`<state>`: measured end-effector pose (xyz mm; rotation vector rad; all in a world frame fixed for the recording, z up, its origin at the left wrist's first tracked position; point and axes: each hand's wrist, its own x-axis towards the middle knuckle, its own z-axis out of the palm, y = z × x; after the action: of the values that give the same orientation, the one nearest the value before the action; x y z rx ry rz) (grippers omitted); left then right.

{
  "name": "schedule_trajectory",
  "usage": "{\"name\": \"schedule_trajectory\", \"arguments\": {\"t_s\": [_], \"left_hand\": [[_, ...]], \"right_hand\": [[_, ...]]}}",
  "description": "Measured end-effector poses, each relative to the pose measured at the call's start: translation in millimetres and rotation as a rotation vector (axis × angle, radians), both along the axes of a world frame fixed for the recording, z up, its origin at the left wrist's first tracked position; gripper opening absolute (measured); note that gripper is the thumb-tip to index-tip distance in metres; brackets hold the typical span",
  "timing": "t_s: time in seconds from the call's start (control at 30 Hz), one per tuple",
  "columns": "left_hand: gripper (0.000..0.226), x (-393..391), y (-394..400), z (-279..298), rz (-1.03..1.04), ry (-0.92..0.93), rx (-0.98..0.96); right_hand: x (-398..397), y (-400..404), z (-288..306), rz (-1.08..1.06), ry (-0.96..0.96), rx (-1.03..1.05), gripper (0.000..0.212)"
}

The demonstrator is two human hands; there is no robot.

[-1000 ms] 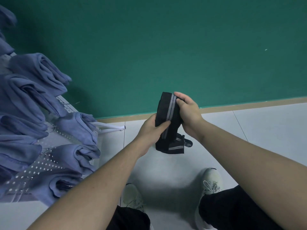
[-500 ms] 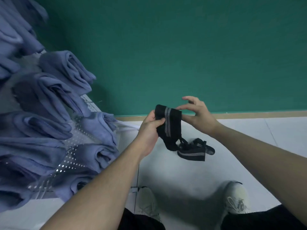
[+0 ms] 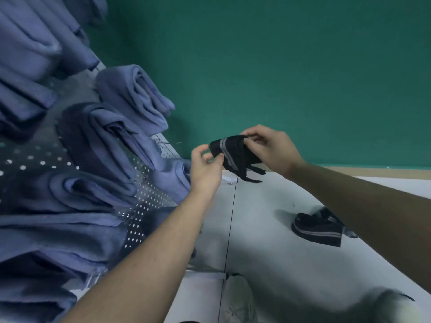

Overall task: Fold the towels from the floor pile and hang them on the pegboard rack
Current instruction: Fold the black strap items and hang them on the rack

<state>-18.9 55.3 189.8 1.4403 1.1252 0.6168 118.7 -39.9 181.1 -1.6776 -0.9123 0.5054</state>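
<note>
- Black towel [image 3: 229, 153] with grey stripe now folded into a compact bundle, held in the air at centre, higher and nearer the rack than a second ago.
- Left hand [image 3: 205, 170] at 8 o'clock of the bundle, thumb and fingers [image 3: 218, 157] pinching its near edge.
- Right hand [image 3: 271, 148] at 3 o'clock, fingertips curled over the far end and gripping it; half a second ago lifted off, now back on the cloth.
- Pegboard rack [image 3: 142, 226] at 9 o'clock, already hung with blue towels [image 3: 137, 96].
- Floor pile [image 3: 318, 229] of dark striped cloth lying at 5 o'clock on the white floor [image 3: 268, 264], now well apart from the held piece.
- Folding apparently finished; hanging on a free peg likely next, more towels left to do.
</note>
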Motion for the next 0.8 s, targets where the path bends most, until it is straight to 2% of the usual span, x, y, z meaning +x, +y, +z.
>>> {"name": "schedule_trajectory", "arguments": {"t_s": [0.1, 0.2, 0.37, 0.53, 0.67, 0.8], "left_hand": [[0.06, 6.7, 10.2, -3.9, 0.099, -0.05, -0.003], [0.072, 13.5, 16.5, -8.5, 0.206, -0.042, 0.058], [0.086, 21.9, 21.3, -15.0, 0.289, -0.009, 0.007], [0.091, 22.7, 25.6, -18.7, 0.394, -0.053, 0.101], [0.096, 22.8, 29.5, -18.3, 0.488, -0.123, 0.123], [0.095, 18.1, 29.7, -20.9, 0.455, -0.117, 0.123]], "right_hand": [[-1.8, 31.1, 0.6, -0.026, -0.113, -0.035, 0.013], [-5.2, 60.3, 1.5, -0.026, -0.3, -0.124, 0.015], [-10.9, 96.0, -3.2, 0.015, -0.108, -0.007, 0.014], [-11.6, 114.9, -0.3, 0.09, -0.149, 0.081, 0.017], [-10.7, 119.7, 0.9, 0.141, -0.201, 0.021, 0.019], [-5.0, 110.6, -6.4, 0.153, -0.193, -0.002, 0.022]]}}
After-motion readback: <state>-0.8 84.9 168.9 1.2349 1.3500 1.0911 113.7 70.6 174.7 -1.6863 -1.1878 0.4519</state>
